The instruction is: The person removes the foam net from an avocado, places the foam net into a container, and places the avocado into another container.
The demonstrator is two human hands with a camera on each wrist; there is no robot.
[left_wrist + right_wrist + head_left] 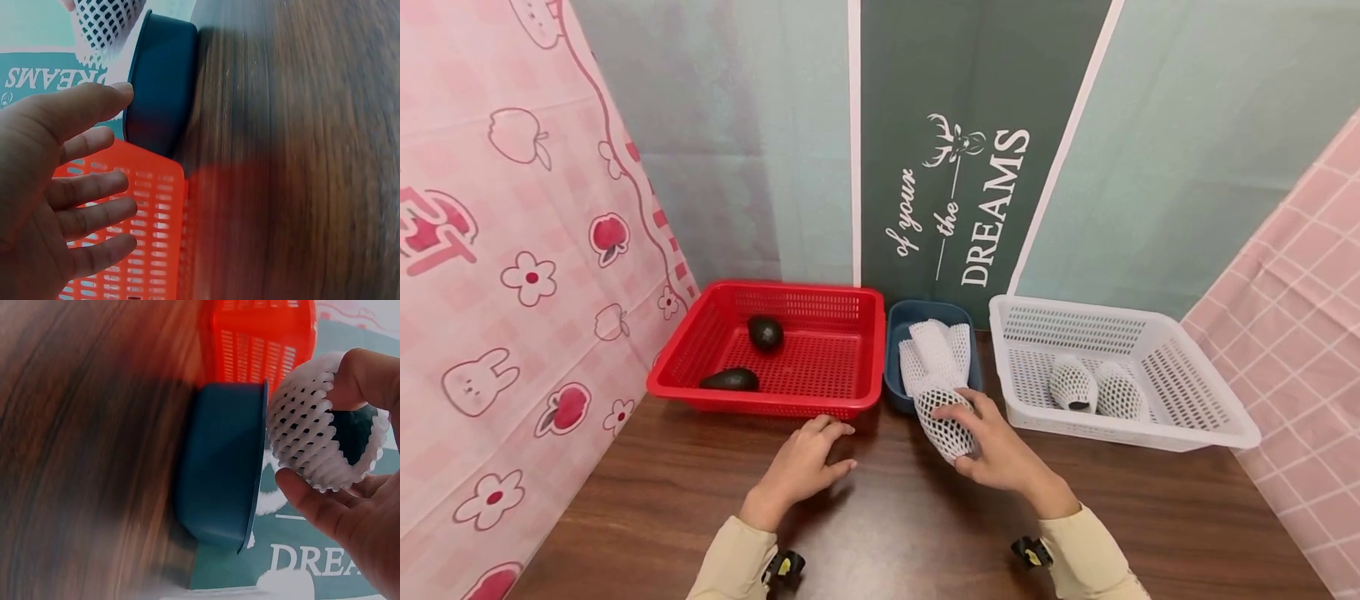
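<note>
While the left hand point(805, 462) hovers above a brown wooden table point(887, 542), fingers spread, slightly bent and holding nothing, the right hand point(1003, 450) grips a netted avocado point(942, 433), thumb and fingers curled around its white foam mesh. That fruit is at the front edge of a blue tub point(215, 462), where more white foam nets point(934, 346) lie. Left of the tub, a red basket point(820, 406) contains two bare avocados point(765, 332); right of it, a white basket point(1120, 430) contains two net-wrapped fruits point(1072, 383). Behind stands a green backdrop point(985, 50) lettered "DREAMS".
</note>
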